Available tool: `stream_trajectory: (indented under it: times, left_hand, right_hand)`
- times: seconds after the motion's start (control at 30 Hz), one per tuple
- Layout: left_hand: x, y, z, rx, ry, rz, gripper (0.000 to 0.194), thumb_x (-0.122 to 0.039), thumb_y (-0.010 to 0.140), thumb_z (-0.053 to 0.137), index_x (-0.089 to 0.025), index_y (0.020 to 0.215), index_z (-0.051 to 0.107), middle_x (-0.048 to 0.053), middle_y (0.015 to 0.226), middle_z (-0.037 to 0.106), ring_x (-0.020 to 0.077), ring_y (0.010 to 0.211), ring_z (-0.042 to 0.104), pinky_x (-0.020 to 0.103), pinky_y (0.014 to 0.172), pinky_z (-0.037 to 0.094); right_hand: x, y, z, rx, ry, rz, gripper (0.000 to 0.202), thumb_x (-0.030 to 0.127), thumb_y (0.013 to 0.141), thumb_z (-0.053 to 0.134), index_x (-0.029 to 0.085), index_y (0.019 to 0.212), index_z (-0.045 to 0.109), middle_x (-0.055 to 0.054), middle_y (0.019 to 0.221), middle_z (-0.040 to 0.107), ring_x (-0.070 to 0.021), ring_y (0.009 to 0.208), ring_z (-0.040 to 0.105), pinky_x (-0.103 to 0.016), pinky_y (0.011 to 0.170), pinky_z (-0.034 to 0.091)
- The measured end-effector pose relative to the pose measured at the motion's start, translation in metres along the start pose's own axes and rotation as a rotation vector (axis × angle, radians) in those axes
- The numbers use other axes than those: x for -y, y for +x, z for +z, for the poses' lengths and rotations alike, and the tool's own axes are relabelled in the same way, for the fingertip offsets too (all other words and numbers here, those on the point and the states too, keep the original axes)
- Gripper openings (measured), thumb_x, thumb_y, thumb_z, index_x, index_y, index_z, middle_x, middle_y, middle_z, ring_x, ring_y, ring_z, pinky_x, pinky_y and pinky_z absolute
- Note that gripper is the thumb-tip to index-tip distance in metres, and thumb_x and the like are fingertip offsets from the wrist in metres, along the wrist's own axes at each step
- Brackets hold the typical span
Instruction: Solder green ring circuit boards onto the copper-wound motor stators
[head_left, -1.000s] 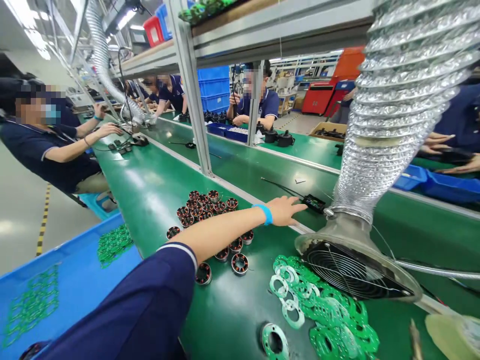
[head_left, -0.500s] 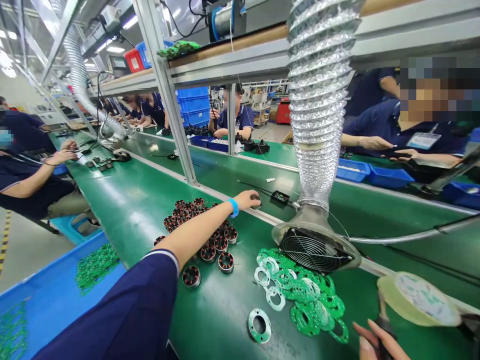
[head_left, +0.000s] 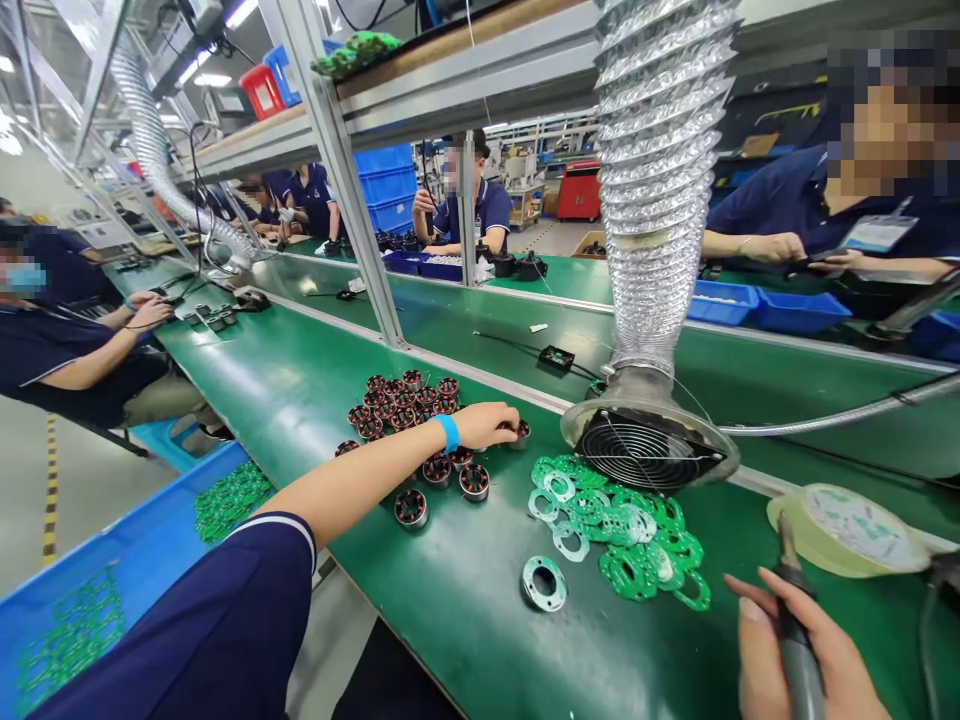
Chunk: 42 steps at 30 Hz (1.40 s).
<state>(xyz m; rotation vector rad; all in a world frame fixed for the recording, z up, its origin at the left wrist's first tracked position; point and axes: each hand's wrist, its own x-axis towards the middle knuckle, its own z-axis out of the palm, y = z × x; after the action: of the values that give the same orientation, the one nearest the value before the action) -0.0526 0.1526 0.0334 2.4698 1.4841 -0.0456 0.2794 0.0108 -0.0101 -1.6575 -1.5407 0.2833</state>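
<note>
My left hand (head_left: pixel 487 426), a blue band on its wrist, reaches across to the back of the green bench with its fingers closed on a motor stator (head_left: pixel 523 432). To its left several more stators (head_left: pixel 401 400) with copper windings stand in a cluster, partly hidden by my forearm. My right hand (head_left: pixel 806 640), at the lower right, grips a soldering iron (head_left: pixel 793 610) with its tip pointing up and away. Between the hands lies a heap of green ring-shaped circuit boards (head_left: pixel 622 525). Nearer me, a single ring board (head_left: pixel 544 584) sits apart, apparently on a round part.
A fume hose with a fan hood (head_left: pixel 649 445) hangs above the heap's back edge. Right of it is a yellowish round roll (head_left: pixel 847 530). A blue tray (head_left: pixel 157 530) of boards stands at the left. Co-workers sit across and to the left.
My left hand has come back from over the metal rail, and the stator at its fingertips shows more. The view has shifted, and more of my right hand and soldering iron is visible.
</note>
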Motion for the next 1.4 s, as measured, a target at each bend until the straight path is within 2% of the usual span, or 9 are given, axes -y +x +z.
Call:
stream_trajectory:
  times: [0.17,0.37,0.47,0.53,0.63,0.8,1.0,1.17,1.4]
  left_hand:
    - [-0.005,-0.030,0.002,0.003,0.075,0.028,0.024,-0.034,0.095,0.056,-0.017,0.085,0.071,0.009,0.099,0.073,0.0241,0.103,0.064,0.039,0.100,0.038]
    - [-0.008,-0.080,0.004,-0.077,0.110,-0.027,0.020,-0.031,0.093,0.059,-0.016,0.096,0.071,0.014,0.141,0.056,0.0318,0.131,0.049,0.047,0.109,0.032]
    - [-0.031,-0.102,0.012,-0.188,0.070,-0.087,0.030,-0.029,0.095,0.055,-0.012,0.118,0.063,0.021,0.147,0.047,0.0336,0.132,0.047,0.050,0.108,0.035]
    - [-0.056,-0.116,0.024,-0.270,-0.089,-0.063,0.030,-0.028,0.093,0.055,-0.013,0.119,0.061,0.017,0.129,0.059,0.0289,0.120,0.054,0.044,0.102,0.041]
    - [-0.093,-0.129,0.046,-0.127,-0.405,0.042,0.022,-0.027,0.088,0.061,-0.017,0.108,0.061,0.008,0.103,0.065,0.0209,0.093,0.061,0.032,0.084,0.048]
    - [-0.116,-0.116,0.071,-0.093,-0.774,-0.126,0.006,-0.012,0.086,0.057,-0.018,0.083,0.055,-0.001,0.078,0.056,0.0142,0.073,0.052,0.025,0.069,0.042]
    - [-0.114,-0.089,0.069,-0.046,-1.200,-0.271,0.010,-0.010,0.081,0.062,-0.016,0.075,0.055,-0.005,0.066,0.050,0.0097,0.062,0.044,0.022,0.059,0.036]
    - [-0.112,-0.089,0.075,0.018,-1.350,-0.313,0.008,-0.016,0.080,0.065,-0.015,0.075,0.058,-0.005,0.060,0.050,0.0087,0.056,0.042,0.022,0.054,0.032]
    - [-0.113,-0.096,0.078,-0.071,-1.351,-0.364,0.007,-0.012,0.079,0.060,-0.015,0.072,0.058,-0.007,0.057,0.047,0.0080,0.055,0.040,0.021,0.053,0.031]
  right_hand:
    - [0.010,-0.007,0.000,-0.057,-0.023,0.059,0.051,0.056,0.091,0.048,0.017,0.121,0.063,-0.016,0.111,0.072,-0.0364,0.105,0.067,-0.048,0.087,0.053]
    - [0.019,-0.023,0.007,-0.098,-0.020,-0.143,0.045,0.052,0.096,0.045,0.018,0.118,0.064,-0.010,0.089,0.077,-0.0274,0.089,0.073,-0.036,0.070,0.055]
    - [0.036,-0.032,0.018,0.065,0.028,-0.436,0.028,0.041,0.098,0.047,0.021,0.111,0.063,-0.005,0.084,0.077,-0.0199,0.075,0.074,-0.028,0.063,0.056]
    - [0.049,-0.039,0.029,0.215,0.025,-0.566,0.027,0.037,0.097,0.049,0.022,0.117,0.060,-0.006,0.096,0.077,-0.0187,0.077,0.074,-0.028,0.063,0.057]
    - [0.064,-0.046,0.047,0.297,0.015,-0.657,0.033,0.031,0.097,0.046,0.020,0.127,0.053,-0.009,0.107,0.074,-0.0212,0.089,0.074,-0.033,0.071,0.060]
    - [0.066,-0.051,0.061,0.300,-0.037,-0.665,0.028,0.031,0.100,0.043,0.019,0.123,0.052,-0.007,0.092,0.072,-0.0206,0.078,0.071,-0.033,0.065,0.057]
    - [0.061,-0.054,0.057,0.192,-0.135,-0.667,0.035,0.039,0.100,0.045,0.017,0.126,0.050,-0.010,0.094,0.072,-0.0242,0.079,0.068,-0.036,0.065,0.053]
    - [0.063,-0.053,0.052,0.208,-0.081,-0.755,0.036,0.022,0.097,0.049,0.019,0.133,0.046,-0.011,0.110,0.072,-0.0243,0.099,0.066,-0.038,0.082,0.051]
    - [0.060,-0.050,0.047,0.273,0.033,-0.709,0.026,0.015,0.095,0.049,0.020,0.119,0.057,-0.005,0.094,0.076,-0.0182,0.079,0.069,-0.035,0.083,0.051]
